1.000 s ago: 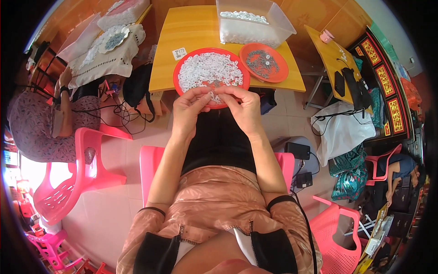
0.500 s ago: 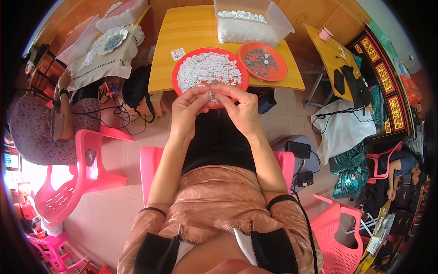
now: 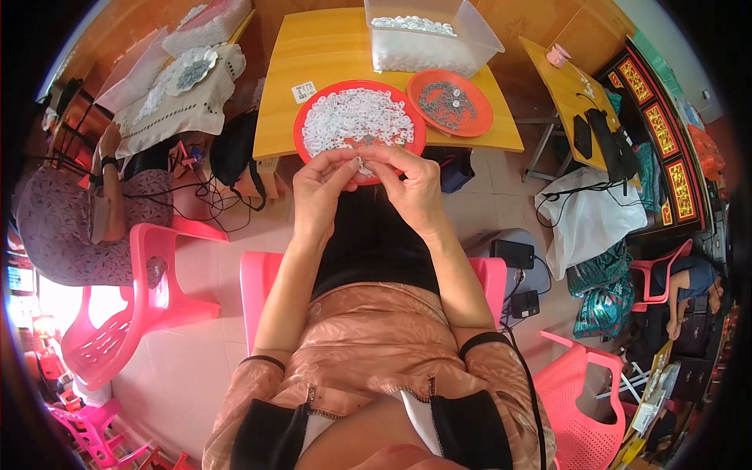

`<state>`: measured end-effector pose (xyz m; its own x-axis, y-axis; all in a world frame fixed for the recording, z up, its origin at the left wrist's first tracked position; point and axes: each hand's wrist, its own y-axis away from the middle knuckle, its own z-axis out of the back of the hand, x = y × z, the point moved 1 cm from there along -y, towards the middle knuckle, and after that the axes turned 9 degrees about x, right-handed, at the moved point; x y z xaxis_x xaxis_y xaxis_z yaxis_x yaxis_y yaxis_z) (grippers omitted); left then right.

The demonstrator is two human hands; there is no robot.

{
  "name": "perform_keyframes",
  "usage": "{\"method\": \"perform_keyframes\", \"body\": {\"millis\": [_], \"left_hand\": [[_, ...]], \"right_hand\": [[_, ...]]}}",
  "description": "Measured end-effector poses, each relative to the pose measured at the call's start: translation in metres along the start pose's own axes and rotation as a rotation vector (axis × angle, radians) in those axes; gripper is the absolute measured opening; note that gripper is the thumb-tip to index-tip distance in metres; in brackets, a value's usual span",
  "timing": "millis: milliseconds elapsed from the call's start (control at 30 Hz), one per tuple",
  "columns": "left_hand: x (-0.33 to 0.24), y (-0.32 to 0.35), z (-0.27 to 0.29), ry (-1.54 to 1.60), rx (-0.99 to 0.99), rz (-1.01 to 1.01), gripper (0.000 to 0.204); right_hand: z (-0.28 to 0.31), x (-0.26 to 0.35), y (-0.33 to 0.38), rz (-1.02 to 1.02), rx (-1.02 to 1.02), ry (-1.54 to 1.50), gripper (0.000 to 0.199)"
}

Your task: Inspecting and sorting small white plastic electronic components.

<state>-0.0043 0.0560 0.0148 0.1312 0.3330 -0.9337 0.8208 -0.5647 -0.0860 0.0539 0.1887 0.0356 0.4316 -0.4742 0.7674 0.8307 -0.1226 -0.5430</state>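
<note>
My left hand point(image 3: 319, 188) and my right hand point(image 3: 413, 189) meet over the near rim of a red tray point(image 3: 298, 133). Pinched between their fingertips is a small white plastic piece point(image 3: 361, 166); its exact kind is too small to tell. Both hands are closed on it, thumbs toward me. Many like white pieces point(image 3: 356, 117) are heaped in the tray. Just right of it, overlapping its edge, stands an orange-red plate point(image 3: 479, 117) with small grey metal parts point(image 3: 448, 107) and a few white ones.
A yellow table point(image 3: 313, 47) carries the trays, a clear plastic bin point(image 3: 435, 59) of white pieces and a small printed card point(image 3: 303, 92). Pink chairs point(image 3: 145, 298) stand to the left and right. Another person point(image 3: 86, 219) sits at the left. Cables point(image 3: 200, 188) hang nearby.
My hands stay joined at the same spot, with only slight finger movement around the white piece. The view has shifted very little.
</note>
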Motion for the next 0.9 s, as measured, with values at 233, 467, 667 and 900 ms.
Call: {"method": "perform_keyframes", "body": {"millis": [233,467,667,900], "left_hand": [[-0.001,0.001,-0.001,-0.120,-0.014,-0.068,0.013],[0.003,0.004,-0.005,-0.169,-0.084,-0.120,0.012],[0.011,0.004,-0.008,-0.314,-0.108,-0.144,0.012],[0.006,0.003,-0.008,-0.097,-0.081,-0.098,0.014]], "right_hand": [[-0.003,-0.005,0.001,0.010,-0.006,0.031,0.020],[-0.008,-0.002,0.003,-0.057,0.017,-0.047,0.027],[-0.007,-0.003,0.005,-0.079,-0.006,-0.020,0.022],[0.003,-0.005,0.004,-0.138,0.018,-0.107,0.021]]}}
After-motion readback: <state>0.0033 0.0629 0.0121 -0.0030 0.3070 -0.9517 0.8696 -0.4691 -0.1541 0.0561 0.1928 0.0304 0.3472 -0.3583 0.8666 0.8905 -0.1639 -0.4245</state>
